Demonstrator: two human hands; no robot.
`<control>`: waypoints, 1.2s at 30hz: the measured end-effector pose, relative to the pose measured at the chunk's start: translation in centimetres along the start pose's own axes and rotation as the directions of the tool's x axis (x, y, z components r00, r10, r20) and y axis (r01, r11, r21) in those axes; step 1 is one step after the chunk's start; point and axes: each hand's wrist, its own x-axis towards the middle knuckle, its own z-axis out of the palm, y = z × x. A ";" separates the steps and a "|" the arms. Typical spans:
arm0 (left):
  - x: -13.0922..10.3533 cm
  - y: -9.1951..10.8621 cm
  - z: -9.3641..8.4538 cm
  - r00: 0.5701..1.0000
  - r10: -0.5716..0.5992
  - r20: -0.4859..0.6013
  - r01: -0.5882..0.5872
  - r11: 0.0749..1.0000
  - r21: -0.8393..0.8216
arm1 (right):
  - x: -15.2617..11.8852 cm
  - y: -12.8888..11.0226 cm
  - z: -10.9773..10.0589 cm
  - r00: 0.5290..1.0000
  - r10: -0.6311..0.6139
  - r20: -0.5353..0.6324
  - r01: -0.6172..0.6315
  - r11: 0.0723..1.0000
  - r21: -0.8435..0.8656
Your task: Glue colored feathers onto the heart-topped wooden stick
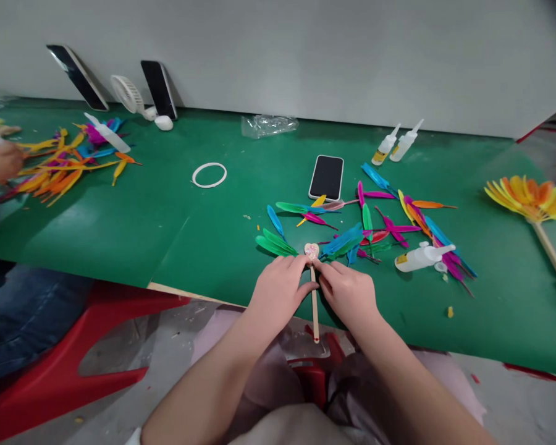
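At the table's near edge, my left hand (279,283) and my right hand (351,289) meet around a slim wooden stick (314,309) with a pale heart-shaped, glittery head (311,251). Fingers of both hands are closed at the base of the heart, and the stick's lower end juts over the edge. Green feathers (276,243) spread out left of the heart. To its right lie blue-green feathers (345,242); whether either bunch is fixed to the stick I cannot tell. My fingertips partly hide the join.
Loose coloured feathers (389,227), a lying glue bottle (421,258) and a phone (327,177) are beyond my hands. Two glue bottles (385,146) stand behind. A yellow-orange feather fan (532,199) lies right. At left, another person's hand (2,162) is beside more feathers (65,170). A white ring (209,175) lies between.
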 end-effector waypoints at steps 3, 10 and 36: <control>0.1 -0.5 -0.6 0.999 -0.037 -0.006 0.036 0.985 -0.169 | -0.1 0.0 0.0 0.999 -0.010 -0.035 0.009 1.000 -0.015; 1.7 -5.0 -2.7 0.842 -0.373 -0.390 0.171 0.870 -0.462 | -0.2 0.1 0.3 0.998 0.032 -0.046 -0.030 0.998 0.059; 3.7 -6.8 -2.4 0.779 -0.596 -0.193 0.222 0.551 -0.804 | 0.0 -0.2 0.5 0.999 -0.025 -0.021 0.026 0.999 0.030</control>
